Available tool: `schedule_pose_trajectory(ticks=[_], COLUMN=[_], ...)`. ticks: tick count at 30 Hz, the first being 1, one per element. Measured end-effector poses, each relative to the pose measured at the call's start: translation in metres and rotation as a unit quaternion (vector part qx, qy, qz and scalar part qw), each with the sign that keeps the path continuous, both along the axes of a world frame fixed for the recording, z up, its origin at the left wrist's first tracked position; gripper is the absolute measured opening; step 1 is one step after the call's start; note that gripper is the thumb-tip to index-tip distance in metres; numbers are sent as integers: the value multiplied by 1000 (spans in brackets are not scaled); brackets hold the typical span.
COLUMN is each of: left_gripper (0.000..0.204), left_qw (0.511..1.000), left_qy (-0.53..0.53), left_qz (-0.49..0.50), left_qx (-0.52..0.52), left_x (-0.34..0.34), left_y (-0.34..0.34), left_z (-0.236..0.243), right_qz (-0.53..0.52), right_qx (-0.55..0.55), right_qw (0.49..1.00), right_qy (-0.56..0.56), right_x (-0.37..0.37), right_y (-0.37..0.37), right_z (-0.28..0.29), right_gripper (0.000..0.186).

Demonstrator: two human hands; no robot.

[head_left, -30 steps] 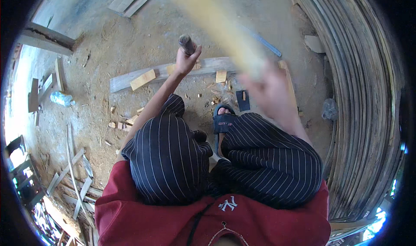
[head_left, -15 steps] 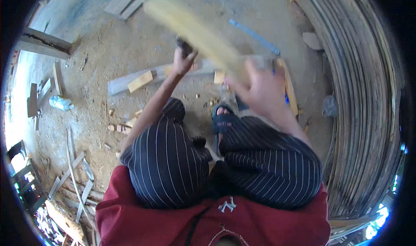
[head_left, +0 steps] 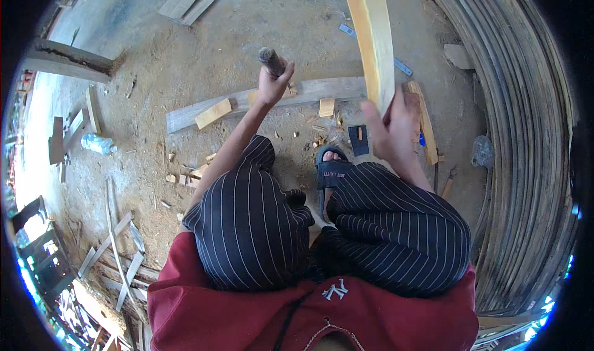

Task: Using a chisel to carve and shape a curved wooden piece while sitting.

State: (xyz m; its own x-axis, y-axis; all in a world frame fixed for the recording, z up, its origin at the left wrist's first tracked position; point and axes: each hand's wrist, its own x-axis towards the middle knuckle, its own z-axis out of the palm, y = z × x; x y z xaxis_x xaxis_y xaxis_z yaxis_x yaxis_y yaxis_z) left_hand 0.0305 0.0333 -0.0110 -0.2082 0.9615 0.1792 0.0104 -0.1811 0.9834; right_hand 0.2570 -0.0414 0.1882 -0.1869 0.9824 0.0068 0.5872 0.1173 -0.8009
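Observation:
My left hand [head_left: 275, 86] is closed around a dark rounded stick [head_left: 270, 59] that looks like a tool handle. Its other end is hidden by my fist. In my right hand [head_left: 397, 133] is a pale wooden board [head_left: 375, 38], gripped at its near end and raised, its far end running out of the top of the picture. Beneath both hands a long grey plank [head_left: 322, 90] lies across the ground. A small wood block [head_left: 213, 113] rests on its left part, and another block [head_left: 327, 107] lies at its near edge.
Long stacked timbers [head_left: 513, 141] line the right side. A blue ruler-like strip [head_left: 403, 67] lies behind the raised board. To the left are a plastic bottle [head_left: 99, 144] and a wooden post [head_left: 71, 60]. Wood chips and offcuts litter the ground around my sandal [head_left: 332, 173].
The pale board has swung from slanting far left to nearly upright, pointing away from me. My right hand has turned with it. My left hand still grips the dark stick.

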Motion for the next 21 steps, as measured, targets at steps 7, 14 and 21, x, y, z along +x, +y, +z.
schedule_pose_trajectory(ticks=[7, 14, 21], left_gripper=[31, 7, 7], left_qw=[999, 977, 994], left_qy=[-26, 167, 54], left_qz=[15, 2, -24], left_qx=[29, 129, 95], left_x=[8, 8, 10], left_y=[-3, -1, -8], left_z=[0, 10, 0], right_qz=[82, 190, 146], right_qx=[12, -8, 86], right_qw=[981, 932, 976], right_qy=[-177, -307, -135], right_x=[-1, 0, 5], right_y=[1, 3, -3], right_z=[29, 20, 23], right_gripper=[43, 59, 65])
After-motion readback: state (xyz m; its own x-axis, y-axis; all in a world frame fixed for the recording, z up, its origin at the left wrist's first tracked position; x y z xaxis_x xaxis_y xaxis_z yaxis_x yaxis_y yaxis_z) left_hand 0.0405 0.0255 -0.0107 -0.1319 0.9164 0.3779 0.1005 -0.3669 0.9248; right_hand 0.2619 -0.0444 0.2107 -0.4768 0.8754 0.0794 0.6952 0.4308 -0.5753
